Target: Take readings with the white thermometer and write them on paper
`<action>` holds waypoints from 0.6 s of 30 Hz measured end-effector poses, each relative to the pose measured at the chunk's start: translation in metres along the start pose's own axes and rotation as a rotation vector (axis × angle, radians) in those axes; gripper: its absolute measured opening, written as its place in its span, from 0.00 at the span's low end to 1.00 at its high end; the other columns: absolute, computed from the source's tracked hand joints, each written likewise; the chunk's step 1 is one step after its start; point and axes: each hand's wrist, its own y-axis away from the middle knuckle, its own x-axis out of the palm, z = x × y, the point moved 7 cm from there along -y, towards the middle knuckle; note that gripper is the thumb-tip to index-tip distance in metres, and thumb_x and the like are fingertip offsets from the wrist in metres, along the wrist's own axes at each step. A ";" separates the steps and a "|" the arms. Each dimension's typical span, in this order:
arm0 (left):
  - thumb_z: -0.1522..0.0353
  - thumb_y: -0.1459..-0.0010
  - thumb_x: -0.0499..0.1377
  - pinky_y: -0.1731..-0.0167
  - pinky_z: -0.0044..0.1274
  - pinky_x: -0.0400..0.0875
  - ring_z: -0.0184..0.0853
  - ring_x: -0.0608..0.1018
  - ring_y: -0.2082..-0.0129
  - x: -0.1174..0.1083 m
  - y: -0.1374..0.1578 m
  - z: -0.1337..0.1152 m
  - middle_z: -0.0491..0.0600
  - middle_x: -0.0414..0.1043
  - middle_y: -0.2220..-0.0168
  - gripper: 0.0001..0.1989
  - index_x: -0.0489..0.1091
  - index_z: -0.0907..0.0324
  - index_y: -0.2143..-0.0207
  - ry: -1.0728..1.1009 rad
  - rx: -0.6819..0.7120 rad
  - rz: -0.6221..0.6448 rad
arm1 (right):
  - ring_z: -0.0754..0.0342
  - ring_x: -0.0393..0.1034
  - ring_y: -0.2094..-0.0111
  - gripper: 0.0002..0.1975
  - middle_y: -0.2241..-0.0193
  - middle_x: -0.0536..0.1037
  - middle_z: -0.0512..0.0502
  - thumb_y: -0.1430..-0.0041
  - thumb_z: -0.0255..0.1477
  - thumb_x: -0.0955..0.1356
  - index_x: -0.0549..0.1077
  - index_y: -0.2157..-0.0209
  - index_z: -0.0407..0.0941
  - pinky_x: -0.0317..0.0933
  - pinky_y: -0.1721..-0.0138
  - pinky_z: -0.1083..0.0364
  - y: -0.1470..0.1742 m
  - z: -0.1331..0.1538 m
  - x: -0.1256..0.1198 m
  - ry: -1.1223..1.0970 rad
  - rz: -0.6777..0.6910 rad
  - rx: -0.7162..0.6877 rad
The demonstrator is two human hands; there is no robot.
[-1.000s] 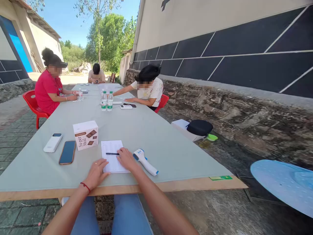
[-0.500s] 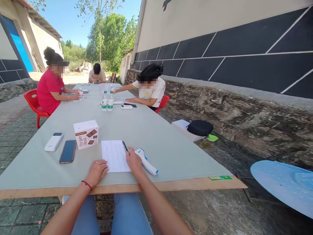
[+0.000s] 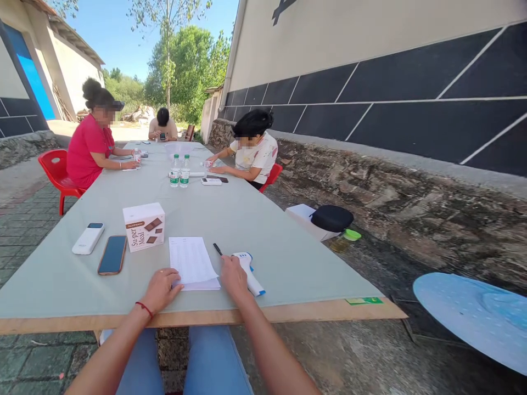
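A stack of printed paper sheets (image 3: 192, 262) lies at the near edge of the table. My left hand (image 3: 162, 291) rests at its lower left corner, thumb and fingers apart and loosely bent. My right hand (image 3: 234, 278) is closed around a black pen (image 3: 217, 249), which points up and away from the paper. That hand is by the lower right edge of the sheets, where the top sheet's corner is raised and the sheet below shows. A white handheld thermometer (image 3: 250, 274) lies just right of it, partly hidden by the hand.
Left of the paper are a white-and-brown box (image 3: 144, 227), a phone (image 3: 112, 255) and a white device (image 3: 88, 238). Two water bottles (image 3: 180, 171) stand farther up the table (image 3: 296, 263). Three people sit around it. A blue dotted disc-shaped object (image 3: 473, 318) is at the right.
My right hand has moved slightly right with the pen, and the top sheet's lower right corner has come up. Across the table, the person on the right has drawn an arm in.
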 end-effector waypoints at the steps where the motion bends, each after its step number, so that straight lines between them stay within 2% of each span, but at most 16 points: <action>1: 0.66 0.40 0.57 0.52 0.35 0.71 0.41 0.77 0.54 0.000 0.000 0.000 0.54 0.76 0.54 0.09 0.75 0.58 0.61 0.000 -0.005 0.006 | 0.46 0.70 0.57 0.22 0.54 0.72 0.34 0.38 0.20 0.56 0.72 0.48 0.42 0.61 0.58 0.52 0.002 0.000 -0.001 0.004 0.009 -0.003; 8: 0.69 0.44 0.58 0.52 0.35 0.70 0.42 0.76 0.55 0.001 -0.003 0.002 0.54 0.75 0.55 0.07 0.75 0.58 0.63 0.009 -0.021 0.027 | 0.44 0.63 0.47 0.17 0.51 0.73 0.37 0.41 0.22 0.60 0.74 0.54 0.43 0.56 0.44 0.45 0.017 0.002 0.001 -0.092 -0.109 -0.218; 12: 0.74 0.44 0.56 0.53 0.34 0.71 0.41 0.76 0.56 0.001 -0.005 0.002 0.53 0.76 0.57 0.09 0.75 0.58 0.64 0.008 -0.004 0.018 | 0.43 0.63 0.46 0.17 0.49 0.73 0.36 0.40 0.25 0.60 0.74 0.54 0.43 0.56 0.42 0.42 0.022 -0.002 0.004 -0.135 -0.136 -0.268; 18: 0.72 0.40 0.53 0.54 0.34 0.71 0.40 0.77 0.58 0.003 0.000 0.003 0.53 0.77 0.59 0.11 0.76 0.58 0.68 0.044 0.014 -0.031 | 0.41 0.60 0.43 0.19 0.45 0.70 0.37 0.40 0.28 0.61 0.72 0.50 0.44 0.55 0.41 0.39 0.029 0.001 0.002 -0.163 -0.124 -0.342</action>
